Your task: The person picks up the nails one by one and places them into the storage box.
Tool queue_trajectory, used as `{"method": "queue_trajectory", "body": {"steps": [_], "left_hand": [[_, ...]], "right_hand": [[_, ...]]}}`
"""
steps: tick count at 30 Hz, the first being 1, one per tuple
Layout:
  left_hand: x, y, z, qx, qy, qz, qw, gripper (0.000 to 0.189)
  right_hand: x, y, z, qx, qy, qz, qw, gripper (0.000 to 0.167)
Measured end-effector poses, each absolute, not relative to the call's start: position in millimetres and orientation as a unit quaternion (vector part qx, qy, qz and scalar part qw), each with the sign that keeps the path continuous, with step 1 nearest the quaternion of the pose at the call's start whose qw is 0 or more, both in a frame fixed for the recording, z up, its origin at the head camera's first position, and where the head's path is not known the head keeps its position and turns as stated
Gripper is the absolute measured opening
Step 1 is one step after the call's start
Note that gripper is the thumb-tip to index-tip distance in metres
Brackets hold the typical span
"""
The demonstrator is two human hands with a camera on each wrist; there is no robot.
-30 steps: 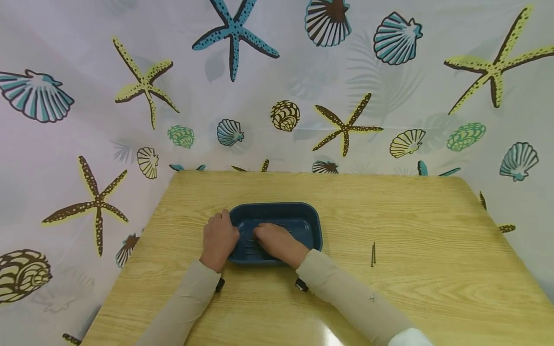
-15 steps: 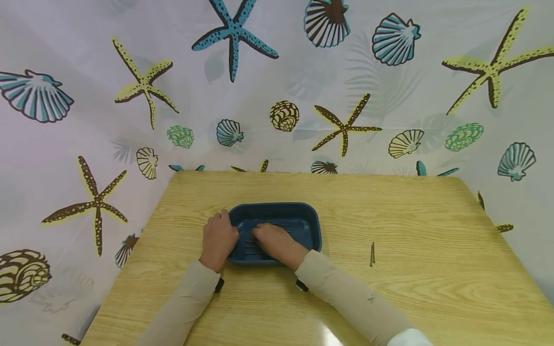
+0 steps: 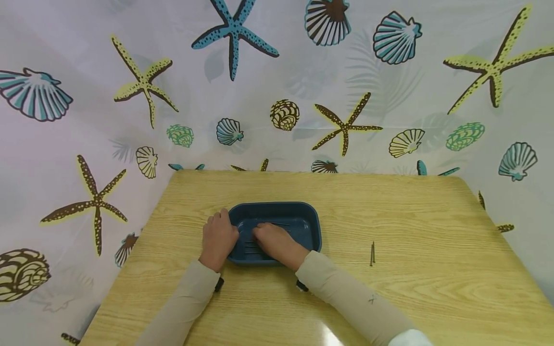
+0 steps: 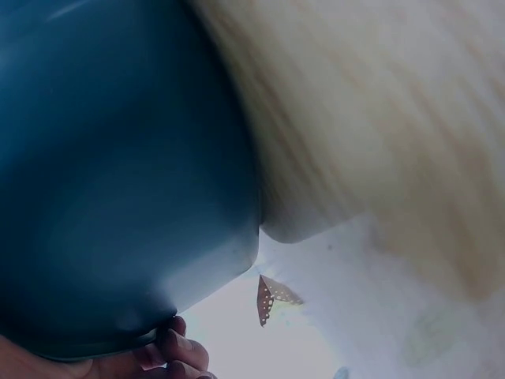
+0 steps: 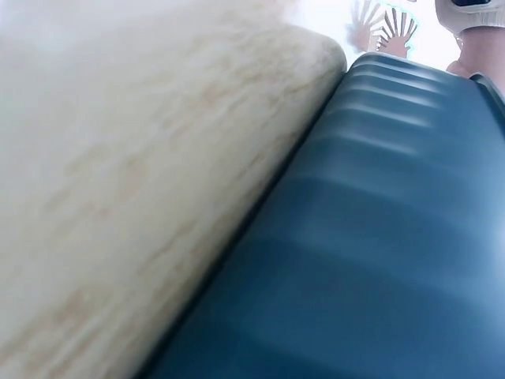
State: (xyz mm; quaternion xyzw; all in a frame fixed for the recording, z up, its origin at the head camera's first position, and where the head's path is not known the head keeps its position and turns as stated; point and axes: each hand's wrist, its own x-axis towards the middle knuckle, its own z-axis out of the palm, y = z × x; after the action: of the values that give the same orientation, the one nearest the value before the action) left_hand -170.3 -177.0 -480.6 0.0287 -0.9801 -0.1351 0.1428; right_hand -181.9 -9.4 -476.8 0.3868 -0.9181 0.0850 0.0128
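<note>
A dark blue rectangular tray (image 3: 305, 234) sits on the wooden table. Its left end is gripped by my left hand (image 3: 220, 239), with the thumb at the inner side and fingers over the rim; curled fingers (image 4: 183, 347) show at the rim in the left wrist view. My right hand (image 3: 277, 241) reaches down into the tray with bent fingers, among several thin nails (image 3: 256, 253) lying on the tray floor. The right fingertips are hidden, so whether they pinch a nail is unclear. In the right wrist view only the outer wall of the tray (image 5: 355, 237) fills the near side.
Two nails (image 3: 372, 254) lie close together on the table (image 3: 415, 211), right of the tray. A white curtain (image 3: 259, 158) printed with shells and starfish hangs behind the table and at both sides.
</note>
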Motion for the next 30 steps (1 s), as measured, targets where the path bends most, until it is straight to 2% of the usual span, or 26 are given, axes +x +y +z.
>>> {"method": "queue_trajectory", "body": {"steps": [21, 30], "left_hand": [[-170.1, -175.8, -478.1, 0.043, -0.983, -0.137, 0.112, 0.017], [-170.2, -175.5, -477.2, 0.044, -0.984, -0.137, 0.104, 0.017]], "right_hand": [[-180.8, -8.4, -476.6, 0.389, -0.914, 0.111, 0.007, 0.011], [-185.9, -5.2, -478.2, 0.405, -0.906, 0.118, 0.025, 0.008]]}}
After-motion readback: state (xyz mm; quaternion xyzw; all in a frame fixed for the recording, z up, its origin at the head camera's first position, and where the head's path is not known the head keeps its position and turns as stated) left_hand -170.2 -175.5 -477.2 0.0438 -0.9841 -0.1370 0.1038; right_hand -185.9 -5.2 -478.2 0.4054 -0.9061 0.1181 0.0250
